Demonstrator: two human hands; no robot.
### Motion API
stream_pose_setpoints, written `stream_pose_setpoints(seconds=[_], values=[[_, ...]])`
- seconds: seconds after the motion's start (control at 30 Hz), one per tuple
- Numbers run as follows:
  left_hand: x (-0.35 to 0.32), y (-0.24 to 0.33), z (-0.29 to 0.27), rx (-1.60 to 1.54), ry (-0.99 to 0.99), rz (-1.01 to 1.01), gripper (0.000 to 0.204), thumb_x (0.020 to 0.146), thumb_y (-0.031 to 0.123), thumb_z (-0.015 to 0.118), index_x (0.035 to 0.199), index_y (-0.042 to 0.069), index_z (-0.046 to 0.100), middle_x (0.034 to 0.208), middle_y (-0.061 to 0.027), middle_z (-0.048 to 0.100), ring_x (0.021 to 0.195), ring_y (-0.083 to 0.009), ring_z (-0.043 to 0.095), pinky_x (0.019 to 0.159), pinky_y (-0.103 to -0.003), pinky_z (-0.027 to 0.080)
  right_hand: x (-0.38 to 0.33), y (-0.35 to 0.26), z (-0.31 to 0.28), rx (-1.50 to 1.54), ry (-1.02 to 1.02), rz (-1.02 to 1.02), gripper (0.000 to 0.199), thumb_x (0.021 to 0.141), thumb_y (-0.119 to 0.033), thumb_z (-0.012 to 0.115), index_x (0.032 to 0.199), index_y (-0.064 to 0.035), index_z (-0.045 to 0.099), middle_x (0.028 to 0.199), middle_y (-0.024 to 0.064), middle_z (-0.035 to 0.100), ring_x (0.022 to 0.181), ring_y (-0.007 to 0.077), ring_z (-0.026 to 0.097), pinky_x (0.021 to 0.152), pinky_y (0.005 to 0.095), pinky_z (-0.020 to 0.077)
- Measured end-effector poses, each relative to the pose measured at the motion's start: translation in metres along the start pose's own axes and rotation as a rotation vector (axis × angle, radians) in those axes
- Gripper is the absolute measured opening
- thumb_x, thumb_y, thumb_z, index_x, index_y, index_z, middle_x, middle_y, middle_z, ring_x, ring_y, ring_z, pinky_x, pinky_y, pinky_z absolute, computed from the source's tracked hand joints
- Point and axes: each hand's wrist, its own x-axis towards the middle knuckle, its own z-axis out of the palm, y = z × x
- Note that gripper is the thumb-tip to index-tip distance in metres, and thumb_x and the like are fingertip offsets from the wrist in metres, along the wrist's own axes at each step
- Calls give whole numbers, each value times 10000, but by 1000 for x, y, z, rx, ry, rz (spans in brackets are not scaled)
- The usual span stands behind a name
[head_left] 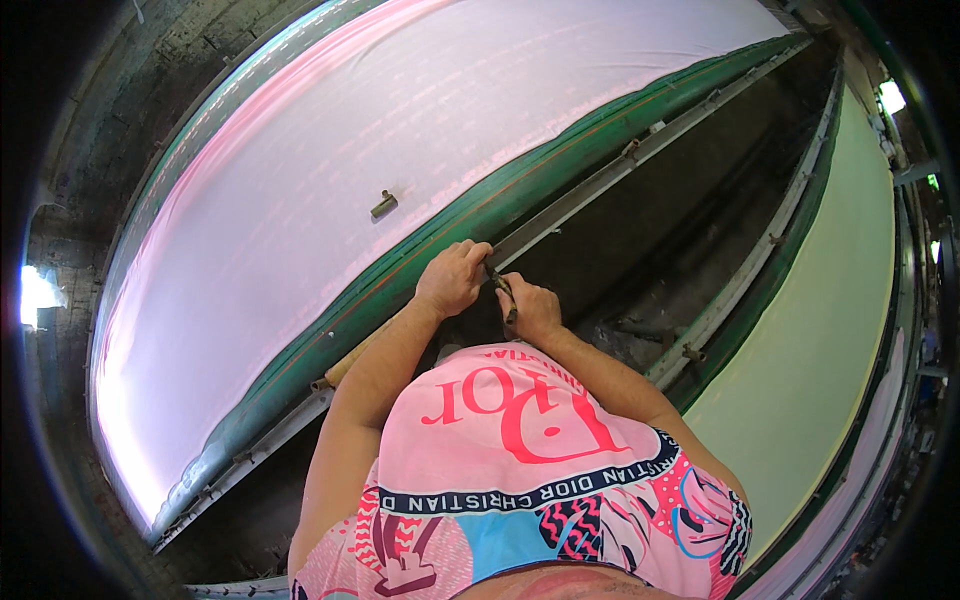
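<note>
My left hand (455, 278) is closed at the metal rail (590, 185) along the near side of a long table, its fingertips pinched together; what they hold, if anything, is hidden. Just to its right, my right hand (533, 308) is wrapped round a slim hand tool (506, 292), dark at the tip and brownish along the shaft. The tool's tip points toward the left fingertips and the rail. Its exact kind cannot be made out. On the pale pink fabric (300, 215) beyond my hands lies a short brassy metal tube fitting (384, 206) with a small side stub.
A green padded edge (400, 262) runs between fabric and rail. Small fittings, one a brown clamp-like piece (631, 149), sit along the rail. A dark aisle separates this table from another with pale yellow-green fabric (800, 390). A tan roller end (345, 370) shows by my left forearm.
</note>
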Motion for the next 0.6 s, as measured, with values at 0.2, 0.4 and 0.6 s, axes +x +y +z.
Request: stream_pose_setpoints(seconds=[0.2,0.4,0.6], values=[[-1,6,-5,-32,14,4,352,967,46,710,1307,104,641,1130,-168,679,1119,-428,685,971,-526,571,-9,0,17,139,117,49,276,1096,-331,696,1270,-118,684,951,216,809,883,480,794,775,601,612],[-5,17,-11,-40,34,14,342,965,35,712,1296,99,657,1126,-163,681,1099,-418,689,950,-516,577,-15,24,58,631,164,122,197,1108,-242,712,1162,-52,717,806,77,716,682,252,696,636,437,542],[-9,18,-11,-45,37,18,338,963,27,713,1291,91,664,1112,-162,674,1083,-416,688,927,-511,576,-17,17,47,1200,-65,363,221,1157,-241,664,1074,-42,713,709,-42,529,589,66,466,533,276,373]])
